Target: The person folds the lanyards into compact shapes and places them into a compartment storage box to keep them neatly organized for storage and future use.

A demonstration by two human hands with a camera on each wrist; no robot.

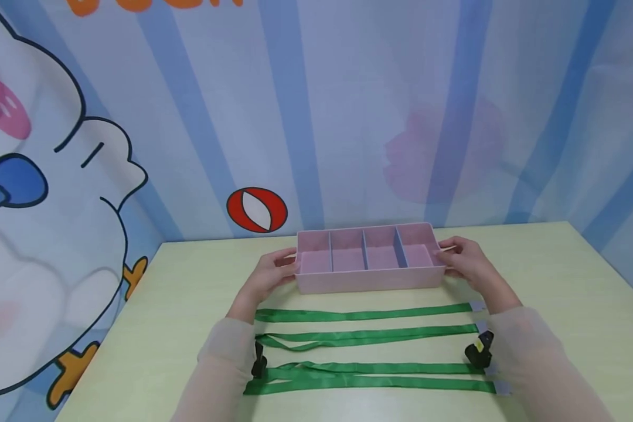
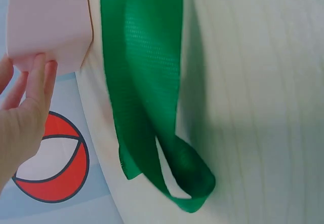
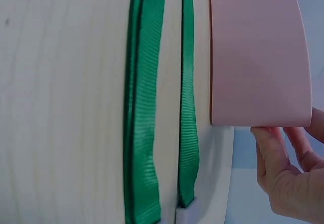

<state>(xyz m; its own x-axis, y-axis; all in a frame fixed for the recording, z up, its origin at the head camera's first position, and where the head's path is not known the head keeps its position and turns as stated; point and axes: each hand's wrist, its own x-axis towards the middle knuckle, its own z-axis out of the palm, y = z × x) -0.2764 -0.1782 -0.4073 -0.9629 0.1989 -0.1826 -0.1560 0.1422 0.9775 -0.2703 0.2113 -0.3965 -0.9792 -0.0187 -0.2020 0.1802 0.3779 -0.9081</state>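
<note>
A long pink box [image 1: 369, 280] with thin blue dividers stands at the back of the table, its compartments bare inside. My left hand [image 1: 268, 276] holds its left end, with fingertips against the end wall [image 2: 48, 24] in the left wrist view. At the opposite end my right hand [image 1: 468, 265] grips the box, thumb by the rim and fingers low against the outside. In the right wrist view, the box's pink side [image 3: 260, 57] rises beside the fingers. Several green ribbons [image 1: 369, 315] lie across the table between my forearms, in front of the box.
Pale tags [image 1: 502, 387] sit at the ribbons' right ends. One ribbon [image 2: 195, 178] folds into a loop at its left end. Dark devices [image 1: 479, 350] are on my wrists. Behind the pale yellow table [image 1: 575, 275] hangs a blue striped backdrop [image 1: 348, 117] with cartoon prints.
</note>
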